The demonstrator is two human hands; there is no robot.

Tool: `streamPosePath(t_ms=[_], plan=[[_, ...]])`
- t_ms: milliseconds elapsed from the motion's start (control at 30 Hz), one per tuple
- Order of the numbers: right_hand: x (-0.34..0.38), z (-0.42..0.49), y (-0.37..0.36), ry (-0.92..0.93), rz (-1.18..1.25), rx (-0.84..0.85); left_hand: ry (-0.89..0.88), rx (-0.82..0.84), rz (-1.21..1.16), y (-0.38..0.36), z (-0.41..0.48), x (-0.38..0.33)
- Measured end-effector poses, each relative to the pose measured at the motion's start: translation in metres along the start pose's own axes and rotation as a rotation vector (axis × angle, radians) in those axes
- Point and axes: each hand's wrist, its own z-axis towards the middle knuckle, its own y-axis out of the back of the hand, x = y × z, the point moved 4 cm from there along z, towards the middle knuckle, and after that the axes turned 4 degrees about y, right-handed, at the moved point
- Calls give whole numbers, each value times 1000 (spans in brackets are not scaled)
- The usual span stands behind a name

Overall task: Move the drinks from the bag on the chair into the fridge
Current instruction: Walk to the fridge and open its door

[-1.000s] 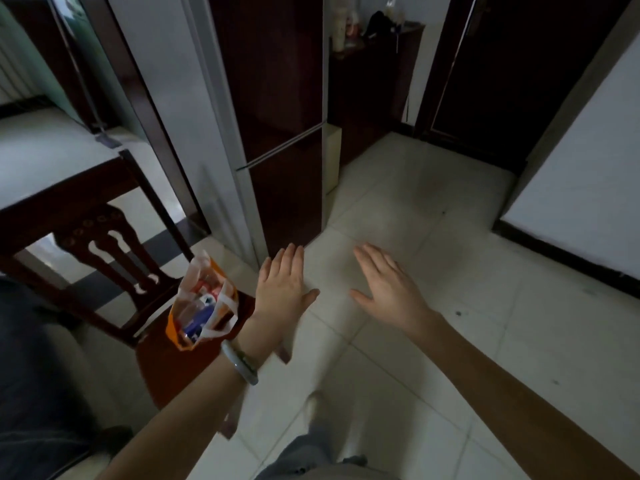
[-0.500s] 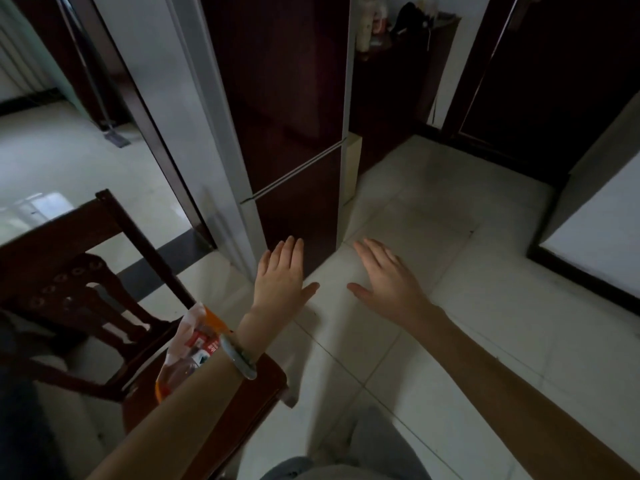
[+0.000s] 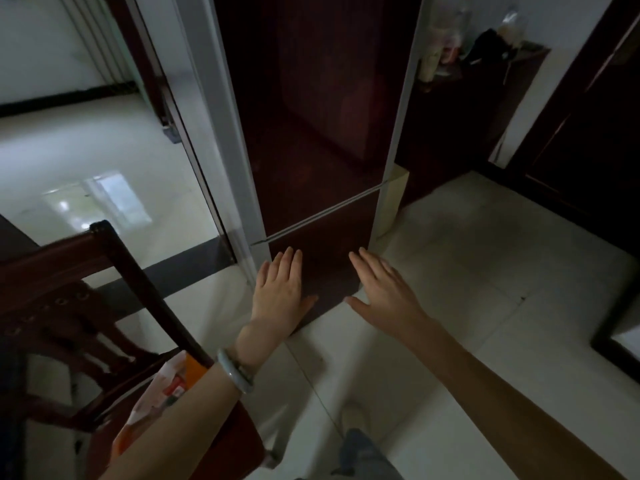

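Head view: tiled floor (image 3: 485,271) fills 3 to 6 o'clock; fridge (image 3: 311,133) at 12 o'clock, dark red front, upper and lower doors both closed, silver strip (image 3: 322,216) across the seam between them; dark wooden chair (image 3: 69,258) at 8 o'clock, seat running down to 7; dark cabinet (image 3: 485,98) at 1 o'clock beside the fridge, bottles on top too blurred to name; orange-and-white bag (image 3: 162,393) on the chair seat at 7 o'clock, partly behind the left forearm, a red label shows inside, drink count cannot be told; left hand (image 3: 280,292) at centre, fingers straight, palm down, holding nothing, in front of the lower door, contact cannot be told; right hand (image 3: 384,289) just at its 3 o'clock, equally flat and empty; pale bracelet (image 3: 235,374) on the left wrist.

Progress, judged: at the very start; no drink in either hand, fridge unopened, bag looks full; left to do: open a door, lift drinks out, shelve them, probably several trips.

Edges and room: chair back post and seat corner sit near the fridge's left side at 9 o'clock of the hands; pale box (image 3: 394,202) and cabinet crowd its right edge at 1 to 2 o'clock; hinge side cannot be told, so either could cramp the swing; bare floor at 3 to 5 o'clock leaves room to step back; shoe (image 3: 353,417) at 6 o'clock.
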Motion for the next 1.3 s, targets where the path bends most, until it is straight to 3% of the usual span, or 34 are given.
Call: streamPosePath(t_ms=[300, 500, 767, 1033, 1300], plan=[[-67, 97, 15, 180, 25, 63, 175, -18, 52, -8, 86, -18], [-74, 146, 17, 291, 8, 63, 274, -56, 78, -2, 113, 1], [-35, 222, 52, 427, -8, -41, 438, -202, 61, 48, 153, 52], [35, 286, 114, 568, 8, -221, 447, -429, 68, 132, 191, 89], [74, 319, 144, 627, -58, -320, 442, -460, -29, 182, 231, 117]])
